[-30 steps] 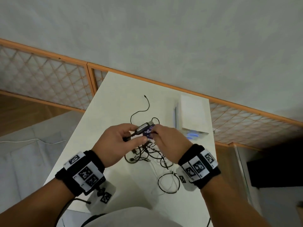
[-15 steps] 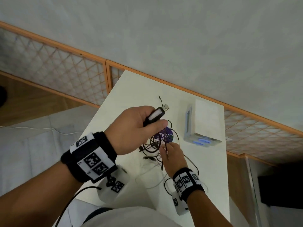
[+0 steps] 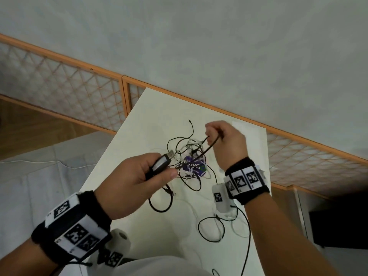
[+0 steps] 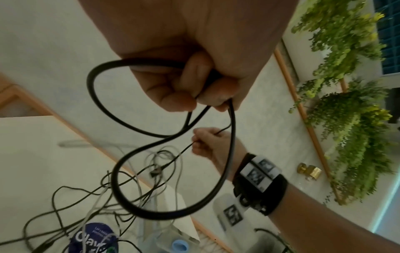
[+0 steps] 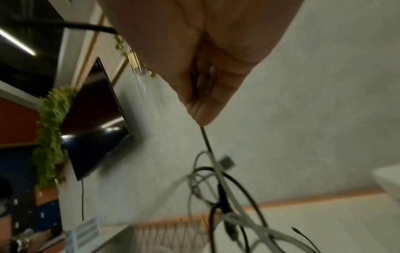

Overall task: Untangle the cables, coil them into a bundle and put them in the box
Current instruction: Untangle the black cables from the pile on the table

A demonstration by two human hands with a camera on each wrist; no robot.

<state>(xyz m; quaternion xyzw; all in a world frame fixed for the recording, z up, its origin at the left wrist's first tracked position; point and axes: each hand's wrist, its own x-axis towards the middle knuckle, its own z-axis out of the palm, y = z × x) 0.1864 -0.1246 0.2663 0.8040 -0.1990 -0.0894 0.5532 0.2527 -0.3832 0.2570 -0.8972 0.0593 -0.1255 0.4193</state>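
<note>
A tangle of black and white cables (image 3: 189,156) lies mid-table around a purple round label (image 3: 196,166). My left hand (image 3: 167,172) is raised over the tangle's near left side. It grips a black USB plug (image 3: 162,162) whose thick black cable (image 4: 121,179) hangs in a loop. My right hand (image 3: 217,134) is raised at the far right and pinches a thin black cable (image 3: 209,147) that runs taut down into the tangle. That cable (image 5: 205,138) leaves the fingertips in the right wrist view. The white box (image 4: 181,214) stands behind the tangle, mostly hidden by the right hand in the head view.
Loose black and white loops (image 3: 211,230) lie near the table's front right. An orange-framed lattice rail (image 3: 123,94) runs behind the white table (image 3: 123,156). Floor drops off to the left, and a dark unit (image 3: 338,226) stands at the right.
My right hand has risen from the near side of the tangle to its far right, pulling a thin black cable up. The left hand still grips the USB plug.
</note>
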